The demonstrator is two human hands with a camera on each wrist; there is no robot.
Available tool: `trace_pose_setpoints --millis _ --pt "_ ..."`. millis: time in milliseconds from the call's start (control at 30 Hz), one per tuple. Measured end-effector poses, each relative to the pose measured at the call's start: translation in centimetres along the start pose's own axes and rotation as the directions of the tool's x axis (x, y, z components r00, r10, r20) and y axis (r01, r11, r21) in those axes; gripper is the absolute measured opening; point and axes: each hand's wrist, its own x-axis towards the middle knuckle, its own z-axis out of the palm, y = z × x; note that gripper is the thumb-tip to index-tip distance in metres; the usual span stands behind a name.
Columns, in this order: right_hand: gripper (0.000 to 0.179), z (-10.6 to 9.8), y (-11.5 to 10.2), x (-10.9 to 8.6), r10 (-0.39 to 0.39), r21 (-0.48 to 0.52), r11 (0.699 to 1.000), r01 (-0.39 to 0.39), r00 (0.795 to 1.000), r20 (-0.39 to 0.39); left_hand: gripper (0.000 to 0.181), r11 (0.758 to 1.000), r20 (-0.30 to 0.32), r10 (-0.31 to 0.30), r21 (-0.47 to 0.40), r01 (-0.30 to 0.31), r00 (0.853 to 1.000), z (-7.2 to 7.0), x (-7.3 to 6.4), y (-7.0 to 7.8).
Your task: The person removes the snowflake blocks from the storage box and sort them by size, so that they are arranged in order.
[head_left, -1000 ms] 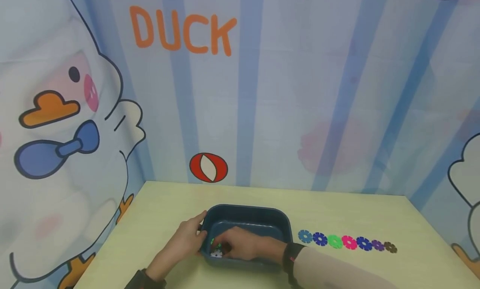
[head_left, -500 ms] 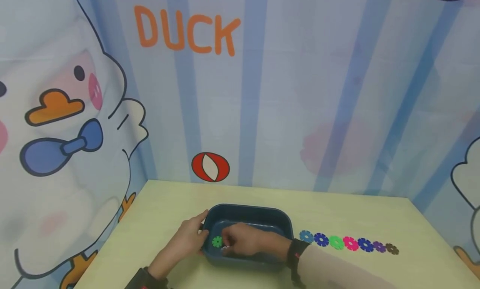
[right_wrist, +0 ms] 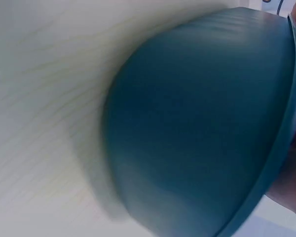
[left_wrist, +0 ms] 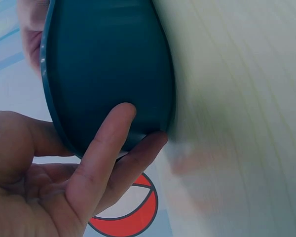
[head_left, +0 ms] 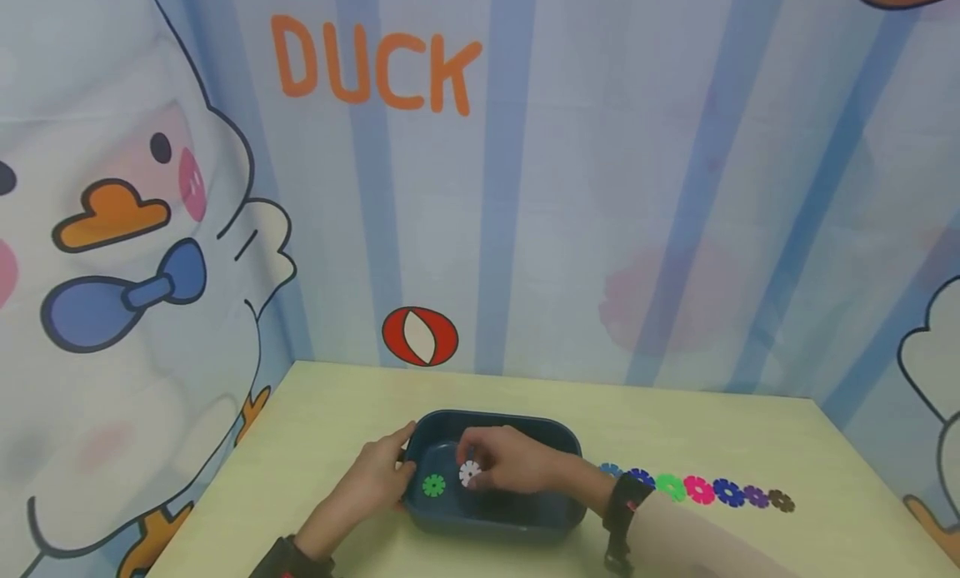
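A dark blue-green plastic basin [head_left: 510,520] stands on the table. My left hand [head_left: 378,478] holds its left end; in the left wrist view two fingers [left_wrist: 106,148] lie along the outer wall and the thumb passes behind the rim. Over the basin, my right hand [head_left: 517,461] pinches a white notched plastic disc [head_left: 469,473] between thumb and fingers. A green notched disc [head_left: 433,485] lies on the basin floor near the left end. In the right wrist view the basin wall [right_wrist: 197,118] hides most of the right hand.
Right of the basin runs a row of several notched discs, among them a light green one [head_left: 671,486], a pink one [head_left: 699,490] and a brown one [head_left: 782,500]. The right forearm partly covers the row's left end. A duck-print curtain [head_left: 570,186] hangs behind the pale yellow table [head_left: 352,391].
The right hand has risen and shifted right, bringing the white disc away from the green one, which has come into full view. The left hand keeps its hold on the basin.
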Motion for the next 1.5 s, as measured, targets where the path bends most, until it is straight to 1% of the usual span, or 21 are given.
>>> trace_pose_setpoints --millis 133,267,467,600,767,833,1167,1367,1500 --pt "0.028 -0.8 0.6 -1.4 -0.022 0.013 1.000 0.022 1.000 -0.011 0.066 1.000 0.002 0.000 0.005 0.000 1.000 0.1 0.0 -0.1" --pt "0.026 -2.1 1.1 -3.2 -0.019 0.025 0.999 0.019 0.999 -0.027 0.065 1.000 0.008 0.001 0.002 -0.001 1.000 0.2 0.0 0.0" --pt "0.028 -4.0 1.9 -5.4 -0.028 0.045 0.999 0.031 0.997 -0.071 0.065 1.000 -0.006 -0.009 -0.002 0.009 1.000 0.0 -0.1 0.2" --pt "0.027 -5.0 2.5 -7.0 -0.024 0.034 0.999 0.028 0.994 -0.109 0.064 1.000 -0.003 -0.007 0.002 0.007 1.000 0.1 -0.1 0.1" --pt "0.027 -6.0 3.0 -8.8 0.008 0.039 0.999 -0.003 0.990 -0.144 0.066 1.000 -0.011 -0.005 -0.002 0.005 1.000 0.2 -0.1 0.1" --pt "0.028 -6.4 3.2 -9.5 0.027 0.050 0.999 -0.020 0.987 -0.157 0.066 1.000 -0.019 -0.004 -0.001 0.004 1.000 0.2 -0.1 0.0" --pt "0.029 -7.7 4.3 -12.5 0.042 0.098 0.995 -0.023 0.978 -0.204 0.065 1.000 -0.033 -0.007 0.021 0.007 0.999 0.3 0.0 -0.2" --pt "0.029 -8.3 4.9 -13.8 0.065 0.105 0.994 -0.040 0.968 -0.244 0.062 1.000 -0.064 0.012 0.010 -0.011 0.998 0.5 0.0 -0.3" --pt "0.030 -8.6 5.0 -14.7 0.078 0.110 0.993 -0.051 0.964 -0.254 0.062 1.000 -0.081 0.024 0.011 -0.023 0.996 0.6 0.1 -0.3"
